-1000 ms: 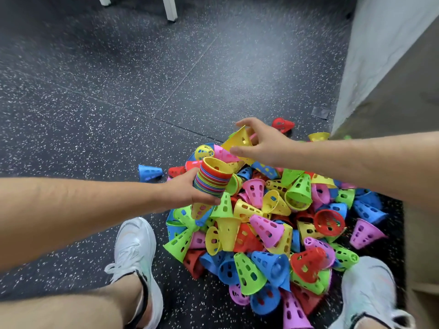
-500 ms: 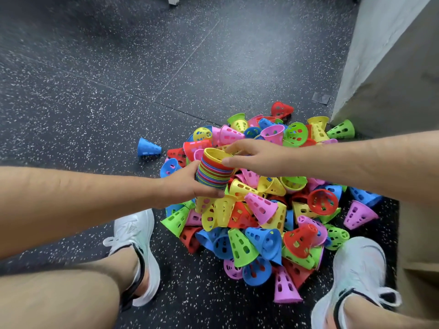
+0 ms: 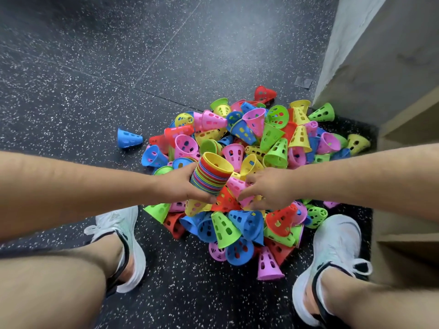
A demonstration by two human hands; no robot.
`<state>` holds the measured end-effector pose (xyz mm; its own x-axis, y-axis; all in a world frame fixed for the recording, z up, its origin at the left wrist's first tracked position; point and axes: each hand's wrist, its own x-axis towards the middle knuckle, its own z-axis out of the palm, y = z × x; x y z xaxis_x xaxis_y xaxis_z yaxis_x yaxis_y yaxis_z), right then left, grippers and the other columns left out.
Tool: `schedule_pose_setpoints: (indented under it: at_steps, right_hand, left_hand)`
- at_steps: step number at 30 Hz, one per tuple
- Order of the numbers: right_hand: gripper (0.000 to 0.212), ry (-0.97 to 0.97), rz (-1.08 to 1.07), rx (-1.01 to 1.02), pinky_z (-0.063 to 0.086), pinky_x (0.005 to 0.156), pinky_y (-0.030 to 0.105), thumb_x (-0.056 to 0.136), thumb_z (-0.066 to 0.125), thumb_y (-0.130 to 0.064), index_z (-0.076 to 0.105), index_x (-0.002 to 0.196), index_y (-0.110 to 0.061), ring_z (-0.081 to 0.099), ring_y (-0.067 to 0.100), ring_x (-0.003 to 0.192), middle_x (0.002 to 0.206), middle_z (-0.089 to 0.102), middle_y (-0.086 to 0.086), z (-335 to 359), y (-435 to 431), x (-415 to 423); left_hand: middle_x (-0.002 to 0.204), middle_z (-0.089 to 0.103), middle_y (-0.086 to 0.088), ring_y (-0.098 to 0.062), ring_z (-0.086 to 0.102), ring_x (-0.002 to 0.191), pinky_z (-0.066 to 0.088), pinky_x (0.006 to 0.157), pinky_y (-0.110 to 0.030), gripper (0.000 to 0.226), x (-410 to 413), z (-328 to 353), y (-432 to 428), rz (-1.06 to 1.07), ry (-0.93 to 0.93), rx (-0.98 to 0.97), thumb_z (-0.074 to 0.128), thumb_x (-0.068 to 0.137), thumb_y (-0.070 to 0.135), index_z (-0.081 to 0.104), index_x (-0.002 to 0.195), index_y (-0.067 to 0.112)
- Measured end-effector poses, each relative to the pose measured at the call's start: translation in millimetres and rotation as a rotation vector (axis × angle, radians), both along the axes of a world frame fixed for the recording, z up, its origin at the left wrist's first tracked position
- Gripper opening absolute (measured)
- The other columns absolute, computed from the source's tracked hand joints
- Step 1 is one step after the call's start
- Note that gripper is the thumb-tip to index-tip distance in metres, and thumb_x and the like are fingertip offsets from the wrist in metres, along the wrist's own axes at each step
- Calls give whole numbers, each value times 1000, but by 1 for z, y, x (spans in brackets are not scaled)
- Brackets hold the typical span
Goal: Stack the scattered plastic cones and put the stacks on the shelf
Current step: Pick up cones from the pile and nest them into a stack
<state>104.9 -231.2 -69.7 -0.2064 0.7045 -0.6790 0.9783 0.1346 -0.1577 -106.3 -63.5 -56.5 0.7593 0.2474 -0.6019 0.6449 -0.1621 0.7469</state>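
Task state: early to middle, by our judgement; we have one stack going and most cones lie loose.
Done: one stack (image 3: 211, 176) of many nested cones, rims banded in mixed colours, a yellow one at the open end.
Left to do: the pile (image 3: 273, 143) on the floor (image 3: 95, 67) between our feet, with dozens of pink, blue, green, yellow and red cones. One blue cone (image 3: 129, 138) lies apart to the pile's left. We see no stack shelved.
Shelf: we take the pale unit (image 3: 392, 67) at the right edge for it. It stands just beside the pile, and its inside barely shows.
Left hand (image 3: 177, 186): the arm reaches in from the left, forearm about level. Fingers and thumb wrap the stack, which is held tilted over the pile, mouth up.
Right hand (image 3: 270, 188): the arm reaches in from the right, knuckles up, low on the pile just beside the stack. Thumb and forefingers pinch a pink cone (image 3: 234, 185) lying against the stack's lower side; we cannot tell whether it is lifted clear.
Step in hand: picking that cone for nesting, as we judge it.
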Motion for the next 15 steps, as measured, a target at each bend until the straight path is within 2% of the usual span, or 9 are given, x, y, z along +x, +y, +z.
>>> schedule_pose_setpoints:
  at_steps: [4, 9, 12, 13, 15]
  right_hand:
    - [56, -20, -39, -29, 39, 106, 48, 99, 35, -65, 32, 150, -43, 46, 34, 128, 141, 43, 13, -8, -2, -5]
    - [50, 64, -146, 67, 48, 89, 41, 96, 53, -60, 46, 137, -32, 55, 22, 101, 112, 54, 3, -6, 8, -5]
    - [43, 134, -249, 113, 49, 80, 35, 95, 63, -46, 50, 130, -26, 53, 18, 92, 110, 53, 1, -6, 16, -4]
    - [47, 142, -274, 112, 50, 78, 34, 92, 67, -43, 49, 132, -25, 53, 18, 90, 111, 53, 1, -7, 18, -4]
    - [68, 130, -286, 95, 51, 75, 34, 84, 76, -44, 40, 139, -28, 54, 17, 89, 113, 54, 1, -9, 23, -3]
  left_hand:
    - [102, 74, 4, 6, 71, 80, 51, 67, -8, 51, 0, 2, -3, 8, -12, -7, 90, 77, 10, 57, 112, 29]
    - [111, 76, 0, -13, 74, 101, 59, 87, -26, 61, -9, -1, 5, 40, -13, -27, 93, 74, 17, 57, 121, 27]
    - [112, 76, 0, -15, 74, 104, 59, 90, -29, 65, -15, -5, 10, 36, -8, -20, 94, 73, 19, 56, 125, 25]
    - [112, 76, 0, -15, 74, 103, 59, 89, -28, 66, -17, -5, 10, 35, -8, -18, 94, 72, 19, 56, 126, 25]
    - [112, 75, 1, -12, 74, 102, 58, 86, -24, 66, -18, -6, 10, 34, -4, -15, 94, 73, 20, 56, 126, 26]
